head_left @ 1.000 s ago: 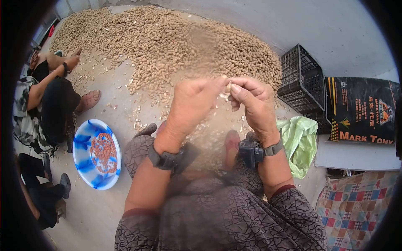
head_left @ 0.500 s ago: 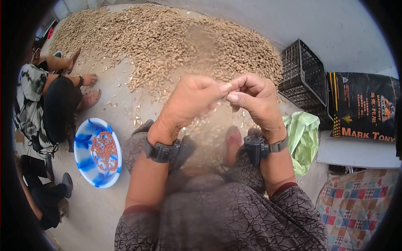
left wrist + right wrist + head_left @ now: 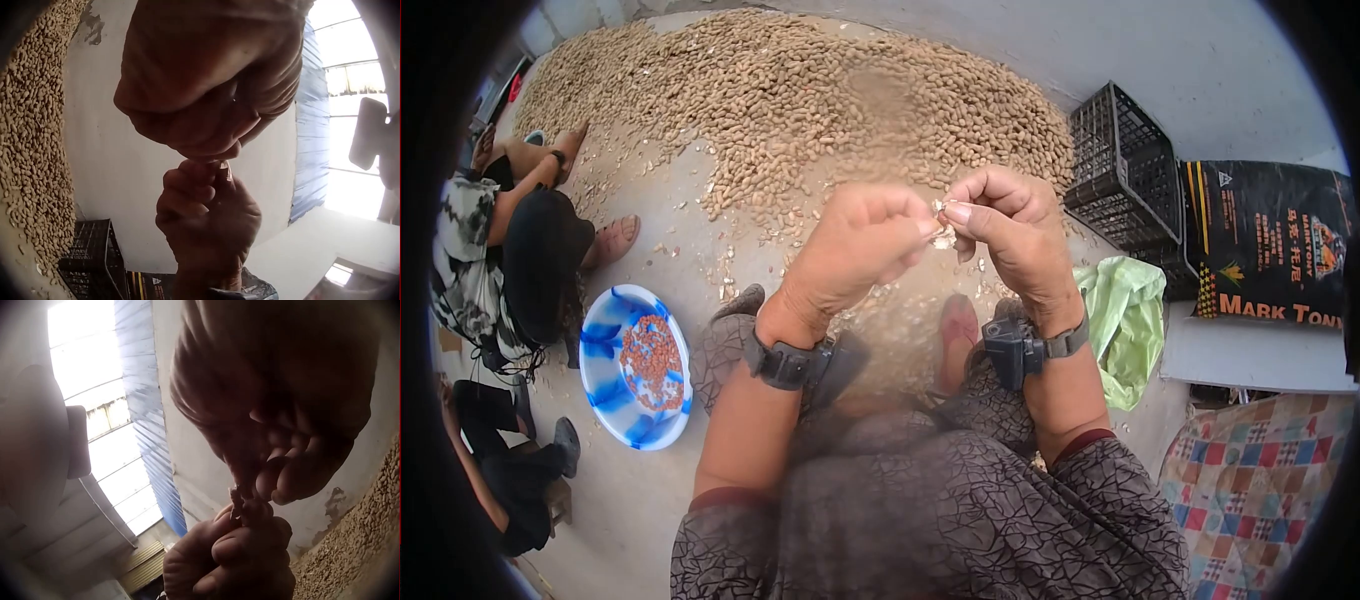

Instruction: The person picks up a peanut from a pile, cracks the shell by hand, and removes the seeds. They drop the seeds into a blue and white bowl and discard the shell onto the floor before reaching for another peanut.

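In the head view both hands meet in front of the lap over a cracked peanut shell [image 3: 943, 240], its pale inside showing. My left hand [image 3: 850, 245] pinches at the shell from the left, thumb and fingertips bent together. From the other side my right hand [image 3: 1020, 235] pinches a bit of the peanut between thumb and forefinger. A broken shell piece [image 3: 235, 503] sticks up between the fingertips in the right wrist view. The kernel is hidden by the fingers. To the left, a blue and white basin [image 3: 638, 438] holds reddish shelled peanuts [image 3: 652, 358].
A large heap of unshelled peanuts [image 3: 800, 100] lies along the wall, with shell bits scattered before it. At right are a black plastic crate [image 3: 1120, 165], a green plastic bag [image 3: 1118, 330], a black printed sack [image 3: 1270, 245] and a checked cloth [image 3: 1250, 490]. Other people sit at left.
My fingertips have drawn slightly apart, and pale broken shell now shows between them. At left, another person's hand reached down beside a foot, then moved back up.
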Tool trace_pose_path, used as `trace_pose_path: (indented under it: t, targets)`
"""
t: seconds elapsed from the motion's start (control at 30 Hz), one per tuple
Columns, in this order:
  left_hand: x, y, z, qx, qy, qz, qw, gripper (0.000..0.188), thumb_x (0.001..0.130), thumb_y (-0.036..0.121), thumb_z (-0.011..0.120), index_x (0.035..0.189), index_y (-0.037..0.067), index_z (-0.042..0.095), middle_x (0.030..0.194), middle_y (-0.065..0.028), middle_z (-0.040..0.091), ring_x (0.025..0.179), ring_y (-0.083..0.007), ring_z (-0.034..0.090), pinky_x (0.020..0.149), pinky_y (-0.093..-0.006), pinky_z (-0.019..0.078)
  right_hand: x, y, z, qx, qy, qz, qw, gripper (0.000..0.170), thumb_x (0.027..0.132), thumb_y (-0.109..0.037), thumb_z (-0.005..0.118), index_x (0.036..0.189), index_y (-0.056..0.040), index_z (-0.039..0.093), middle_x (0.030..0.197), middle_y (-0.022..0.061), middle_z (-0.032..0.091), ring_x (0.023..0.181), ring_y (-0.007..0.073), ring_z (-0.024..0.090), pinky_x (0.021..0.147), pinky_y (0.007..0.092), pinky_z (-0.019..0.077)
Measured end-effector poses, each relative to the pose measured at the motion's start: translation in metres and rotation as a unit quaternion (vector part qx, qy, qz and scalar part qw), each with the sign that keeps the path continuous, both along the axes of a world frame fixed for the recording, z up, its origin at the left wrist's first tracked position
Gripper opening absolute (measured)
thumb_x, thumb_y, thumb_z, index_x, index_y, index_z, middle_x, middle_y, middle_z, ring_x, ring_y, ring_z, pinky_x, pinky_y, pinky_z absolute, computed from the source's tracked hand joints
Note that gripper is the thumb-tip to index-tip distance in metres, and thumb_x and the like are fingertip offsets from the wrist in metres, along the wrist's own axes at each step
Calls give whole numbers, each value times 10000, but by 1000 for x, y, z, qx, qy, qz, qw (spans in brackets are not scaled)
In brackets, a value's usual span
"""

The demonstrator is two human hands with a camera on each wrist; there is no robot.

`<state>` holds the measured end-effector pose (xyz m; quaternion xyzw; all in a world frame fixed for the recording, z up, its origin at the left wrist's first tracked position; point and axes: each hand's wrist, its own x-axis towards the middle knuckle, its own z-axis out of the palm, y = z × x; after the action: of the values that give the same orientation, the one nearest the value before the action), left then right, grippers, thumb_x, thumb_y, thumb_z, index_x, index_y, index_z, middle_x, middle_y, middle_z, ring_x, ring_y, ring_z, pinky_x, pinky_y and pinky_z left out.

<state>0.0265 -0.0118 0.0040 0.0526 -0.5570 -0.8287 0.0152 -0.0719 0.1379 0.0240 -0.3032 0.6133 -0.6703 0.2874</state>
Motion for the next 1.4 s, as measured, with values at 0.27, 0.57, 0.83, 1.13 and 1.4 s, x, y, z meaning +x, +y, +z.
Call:
trace_pose_path:
  t: [0.27, 0.57, 0.83, 1.13, 1.4]
  targets:
    - [-5, 3, 0, -135, -36, 71, 988, 135, 797, 135, 652, 732, 21, 622, 616, 24, 539, 533, -24, 449, 451, -181, 341, -6, -1, -7, 5, -62, -39, 997, 84, 800, -93, 579, 782, -13, 594, 632, 15, 573, 543, 78, 552, 488, 206, 435]
    - [-6, 1, -11, -272, 33, 192, 942, 210, 865, 222, 618, 775, 33, 608, 565, 45, 507, 438, -2, 386, 386, -159, 265, 1, -7, -5, 33, 4, -90, 995, 119, 788, -124, 592, 787, -6, 582, 639, 19, 555, 516, 79, 530, 457, 202, 421]
    - [-7, 1, -9, 40, -50, 22, 998, 278, 938, 260, 500, 848, 13, 590, 614, 15, 532, 429, 1, 383, 379, -134, 284, 13, -11, 1, 57, 81, -92, 991, 80, 800, -61, 641, 807, 8, 603, 708, 38, 638, 608, 46, 562, 521, 176, 438]
    - [-8, 5, -6, 107, -6, -18, 994, 151, 917, 130, 490, 893, -5, 553, 679, -30, 564, 446, -7, 416, 365, -121, 289, 13, -5, 0, 15, 96, -83, 992, 71, 798, -29, 640, 835, 31, 629, 707, 42, 644, 635, 52, 579, 546, 174, 451]
    - [-8, 7, -3, 102, -8, -22, 995, 142, 899, 73, 470, 931, -31, 561, 709, -70, 591, 462, -22, 448, 344, -119, 277, 16, -3, 1, 50, 229, -129, 964, 49, 782, -25, 641, 791, 23, 642, 668, 51, 644, 595, 54, 576, 524, 195, 449]
